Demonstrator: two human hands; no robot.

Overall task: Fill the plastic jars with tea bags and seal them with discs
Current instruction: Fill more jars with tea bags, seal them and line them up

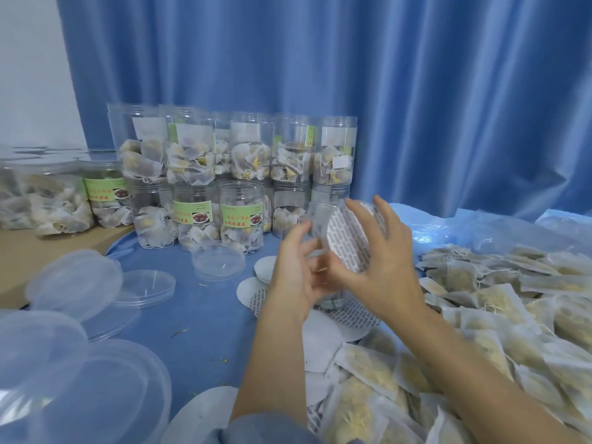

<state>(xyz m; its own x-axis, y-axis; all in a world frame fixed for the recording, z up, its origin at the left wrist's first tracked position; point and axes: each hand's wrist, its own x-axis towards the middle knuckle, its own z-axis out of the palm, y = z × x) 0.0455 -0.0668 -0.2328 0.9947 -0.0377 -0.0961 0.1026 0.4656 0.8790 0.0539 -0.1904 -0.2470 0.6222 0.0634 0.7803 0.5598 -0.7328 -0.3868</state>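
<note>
My left hand [296,270] grips a clear plastic jar [320,251], tilted and blurred, at the middle of the view. My right hand [381,261] presses a round disc [347,243] with a grey brick pattern against the jar's mouth. More discs [349,318] lie on the blue table under my hands, some white side up. A big heap of tea bags [499,315] covers the right side. What the held jar contains is hard to make out.
Filled jars [243,174] stand stacked in two rows at the back against a blue curtain. Clear lids [75,283] lie scattered at the left, one [218,262] near the jars. A cardboard box [32,251] with more jars sits at the far left.
</note>
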